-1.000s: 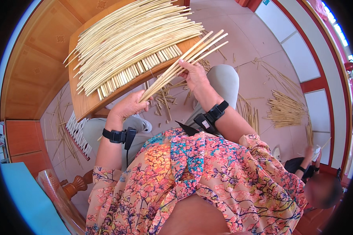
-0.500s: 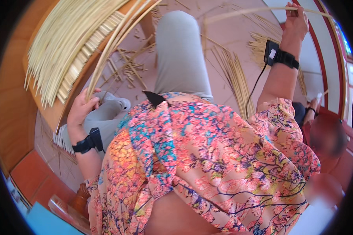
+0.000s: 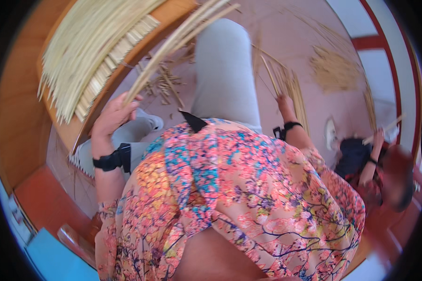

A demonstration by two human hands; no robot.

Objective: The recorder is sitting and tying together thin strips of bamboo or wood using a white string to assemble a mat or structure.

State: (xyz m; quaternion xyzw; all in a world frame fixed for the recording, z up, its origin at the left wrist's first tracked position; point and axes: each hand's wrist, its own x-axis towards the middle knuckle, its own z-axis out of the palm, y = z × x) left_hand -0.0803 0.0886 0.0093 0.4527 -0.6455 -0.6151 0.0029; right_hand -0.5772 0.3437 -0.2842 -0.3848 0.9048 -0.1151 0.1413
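Around the near end of a loose bundle of pale sticks (image 3: 151, 68), I see the fingers of the left hand (image 3: 110, 117) wrapped and pinching; from that grip the bundle's long axis runs forward and to the right, fanning out past the desk's edge. Across the grey-trousered right knee (image 3: 222, 65), the right hand (image 3: 285, 104) hangs low by the floor, its fingers so small and blurred from my station that I cannot tell whether they pinch a stick or only touch one. What I steer by is this: the floor sticks (image 3: 299, 96) lie just beside the right hand, mostly to its right, long axis pointing away from the body, and the left hand is well apart from them. Farther out, the desk (image 3: 68, 133) carries a broad layer of long sticks (image 3: 94, 42) beside a row of short lengths (image 3: 109, 63), offcuts (image 3: 166, 84) lie scattered below it, a second pile (image 3: 335, 68) spreads beyond the right hand, and at far right a co-worker's hand (image 3: 379, 136) holds a stick (image 3: 395, 122)
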